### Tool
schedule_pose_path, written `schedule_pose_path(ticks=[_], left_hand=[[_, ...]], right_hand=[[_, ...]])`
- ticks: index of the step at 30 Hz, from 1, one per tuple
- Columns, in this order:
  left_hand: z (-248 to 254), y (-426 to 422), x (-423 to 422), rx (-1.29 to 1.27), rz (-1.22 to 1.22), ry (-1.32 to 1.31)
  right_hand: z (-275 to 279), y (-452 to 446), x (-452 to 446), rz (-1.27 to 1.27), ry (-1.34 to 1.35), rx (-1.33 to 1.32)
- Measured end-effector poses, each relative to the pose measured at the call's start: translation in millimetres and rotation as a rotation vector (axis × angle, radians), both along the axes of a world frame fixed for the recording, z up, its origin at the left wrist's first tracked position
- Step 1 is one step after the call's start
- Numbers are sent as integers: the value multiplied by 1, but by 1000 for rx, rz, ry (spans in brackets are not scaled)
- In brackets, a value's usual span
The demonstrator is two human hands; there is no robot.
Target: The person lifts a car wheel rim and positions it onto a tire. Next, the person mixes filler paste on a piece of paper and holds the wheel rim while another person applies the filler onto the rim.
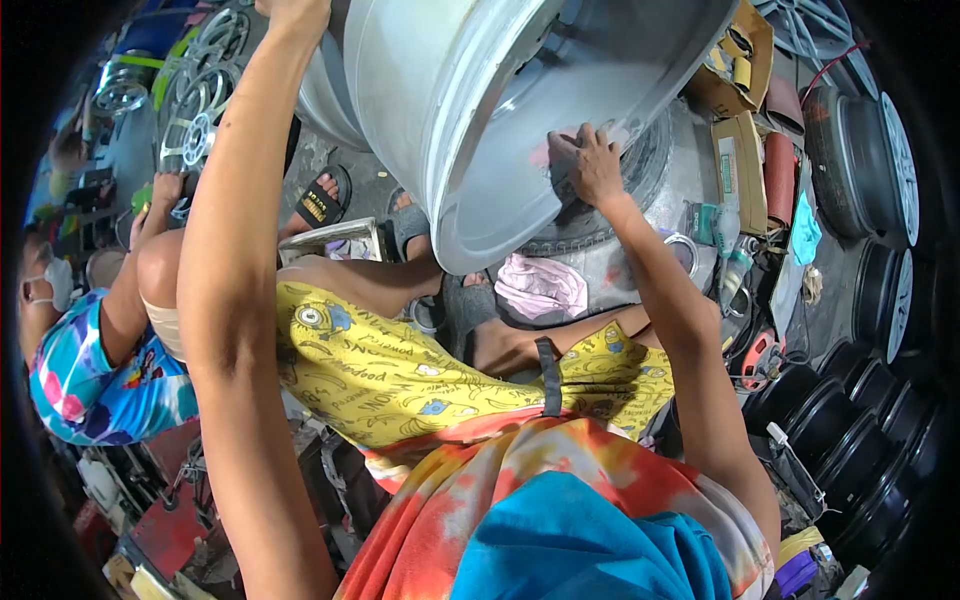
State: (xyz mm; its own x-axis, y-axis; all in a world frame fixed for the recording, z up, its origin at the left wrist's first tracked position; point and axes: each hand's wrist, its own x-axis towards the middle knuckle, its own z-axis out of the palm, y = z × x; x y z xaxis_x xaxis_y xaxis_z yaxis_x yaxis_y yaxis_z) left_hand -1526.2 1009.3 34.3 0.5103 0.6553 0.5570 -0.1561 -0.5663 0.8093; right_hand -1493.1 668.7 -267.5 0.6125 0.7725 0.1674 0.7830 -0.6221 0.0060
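Note:
A large grey wheel rim (400, 100) stands tilted in front of me, its wide inner barrel facing right. My right hand (592, 168) is inside the barrel, with bent fingers pressed to its surface. Pinkish and dark patches show by the fingertips; what lies under them, if anything, I cannot make out. My left hand (298, 12) is at the top edge, beside the rim's left side; most of its fingers are cut off from view. Below the rim, a tire (570, 242) lies flat, with a crumpled pink cloth (541, 287) near it.
Black wheels (840, 440) are stacked at the right, below a tire with a rim (850, 165). Cardboard boxes (740, 165), a red roll (780, 180) and bottles (728, 225) stand right of the tire. At the left sits another person (110, 350), near silver alloy wheels (200, 110).

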Motion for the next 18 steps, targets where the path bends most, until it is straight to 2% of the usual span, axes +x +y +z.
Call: schedule_pose_path(ticks=[2,3,5,9,14,18], left_hand=[[-5,9,4,-32,-77,-50],[-6,12,5,-33,-79,-48],[-7,14,6,-42,-104,-68],[-5,9,2,-33,-79,-37],[-1,4,0,-52,-88,-33],[-2,7,2,59,30,-5]], right_hand=[[8,3,-14,88,166,47],[12,2,-21,86,168,45],[19,-3,-33,135,277,-18],[24,-21,-42,149,185,19],[17,-9,-36,103,48,-59],[19,-16,-49,135,178,82]])
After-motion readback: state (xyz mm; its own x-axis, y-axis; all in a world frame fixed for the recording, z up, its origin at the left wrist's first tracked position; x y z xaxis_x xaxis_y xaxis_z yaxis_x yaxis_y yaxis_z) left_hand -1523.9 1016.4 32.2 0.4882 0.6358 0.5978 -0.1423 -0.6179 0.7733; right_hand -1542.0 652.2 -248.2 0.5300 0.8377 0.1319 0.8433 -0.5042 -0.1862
